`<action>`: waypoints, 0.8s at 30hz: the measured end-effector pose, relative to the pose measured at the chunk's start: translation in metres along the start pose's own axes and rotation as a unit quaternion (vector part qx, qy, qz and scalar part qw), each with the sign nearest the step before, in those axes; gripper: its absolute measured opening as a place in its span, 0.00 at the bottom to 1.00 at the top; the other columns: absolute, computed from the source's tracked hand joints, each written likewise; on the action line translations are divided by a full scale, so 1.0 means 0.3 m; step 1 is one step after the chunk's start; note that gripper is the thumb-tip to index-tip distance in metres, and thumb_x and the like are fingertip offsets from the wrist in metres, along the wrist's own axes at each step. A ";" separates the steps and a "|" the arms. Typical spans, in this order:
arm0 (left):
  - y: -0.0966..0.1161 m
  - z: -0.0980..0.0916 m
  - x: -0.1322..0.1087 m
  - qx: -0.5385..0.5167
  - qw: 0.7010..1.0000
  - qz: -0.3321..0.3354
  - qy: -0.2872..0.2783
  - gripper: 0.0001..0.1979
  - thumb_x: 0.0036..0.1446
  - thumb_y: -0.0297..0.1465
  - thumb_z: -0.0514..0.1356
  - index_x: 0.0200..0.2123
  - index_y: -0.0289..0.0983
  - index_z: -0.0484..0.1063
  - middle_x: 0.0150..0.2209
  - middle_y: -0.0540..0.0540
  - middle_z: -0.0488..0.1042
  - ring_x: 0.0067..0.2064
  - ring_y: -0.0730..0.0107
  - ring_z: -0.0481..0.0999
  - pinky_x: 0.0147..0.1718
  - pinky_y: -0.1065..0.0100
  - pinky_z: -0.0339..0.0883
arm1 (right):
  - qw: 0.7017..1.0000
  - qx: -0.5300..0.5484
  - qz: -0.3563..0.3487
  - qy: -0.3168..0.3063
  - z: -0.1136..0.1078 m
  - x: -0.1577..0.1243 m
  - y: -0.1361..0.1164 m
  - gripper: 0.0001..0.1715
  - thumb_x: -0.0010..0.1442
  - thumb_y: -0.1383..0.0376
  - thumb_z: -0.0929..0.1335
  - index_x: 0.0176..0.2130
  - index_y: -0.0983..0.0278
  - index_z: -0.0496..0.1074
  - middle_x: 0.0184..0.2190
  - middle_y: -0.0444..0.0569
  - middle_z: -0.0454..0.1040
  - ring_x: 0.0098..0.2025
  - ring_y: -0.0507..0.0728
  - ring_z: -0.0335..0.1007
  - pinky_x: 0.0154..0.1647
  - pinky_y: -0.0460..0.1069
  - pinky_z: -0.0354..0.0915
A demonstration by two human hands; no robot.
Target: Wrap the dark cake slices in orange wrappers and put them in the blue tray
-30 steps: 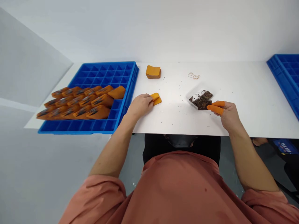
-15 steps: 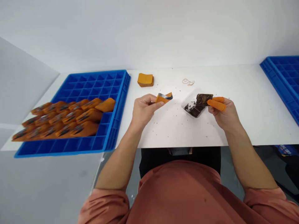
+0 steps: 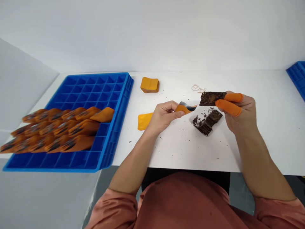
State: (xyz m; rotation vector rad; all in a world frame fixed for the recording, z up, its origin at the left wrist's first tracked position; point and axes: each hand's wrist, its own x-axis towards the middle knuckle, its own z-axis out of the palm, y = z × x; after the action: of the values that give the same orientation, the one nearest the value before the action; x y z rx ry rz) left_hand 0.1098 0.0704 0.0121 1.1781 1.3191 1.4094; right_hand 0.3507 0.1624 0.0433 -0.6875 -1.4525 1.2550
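Observation:
My left hand pinches a small orange foil pouch, its silvery inside showing at the gaping mouth. Orange finger cots cover the thumb and a finger of my right hand, which grips a flat dark-brown pressed slab that looks like compressed leaf. The slab's left end is close to the pouch mouth, outside it. Below the slab, a clear plastic tub holds a row of similar thin slabs and loose crumbs.
A stack of orange pouches lies at the back, and a flat orange pouch beside my left forearm. Rubber bands lie behind the tub. The left blue divided tray holds rows of filled pouches. Another blue tray stands far right.
My right hand has lifted the slab up out of the tub. My left hand has moved right with the pouch, closer to the slab, uncovering the flat pouch on the table.

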 end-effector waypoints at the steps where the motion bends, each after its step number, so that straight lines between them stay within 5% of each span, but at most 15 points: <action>1: -0.001 0.004 -0.003 0.005 1.000 0.002 -0.004 0.13 0.51 0.36 0.76 0.24 0.40 0.76 0.28 0.51 0.74 0.30 0.72 0.69 0.29 0.66 0.62 | 0.999 -0.024 -0.023 -0.009 0.002 -0.014 -0.004 0.12 0.53 0.59 0.83 0.27 0.53 0.80 0.26 0.42 0.65 0.27 0.53 0.58 0.28 0.54 0.57; 10: -0.013 0.020 -0.004 0.043 0.998 0.040 -0.009 0.13 0.53 0.36 0.76 0.25 0.40 0.77 0.30 0.50 0.78 0.28 0.75 0.67 0.25 0.68 0.60 | 0.963 -0.214 -0.152 -0.054 0.006 -0.068 -0.030 0.04 0.65 0.58 0.78 0.36 0.53 0.83 0.28 0.45 0.73 0.28 0.56 0.65 0.25 0.55 0.61; 24: -0.009 0.015 -0.011 0.137 0.983 0.122 -0.031 0.07 0.60 0.34 0.74 0.30 0.41 0.82 0.36 0.46 0.83 0.33 0.71 0.77 0.29 0.69 0.70 | 0.899 -0.333 -0.260 -0.113 -0.027 -0.062 -0.054 0.04 0.67 0.64 0.77 0.39 0.53 0.84 0.29 0.45 0.79 0.27 0.56 0.71 0.24 0.53 0.64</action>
State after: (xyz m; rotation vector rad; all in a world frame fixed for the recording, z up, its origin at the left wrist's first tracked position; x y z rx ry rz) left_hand 0.1147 0.0682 0.0090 1.6001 1.3927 1.3769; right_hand 0.3670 0.1437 0.0515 -0.5346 -2.1184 0.4106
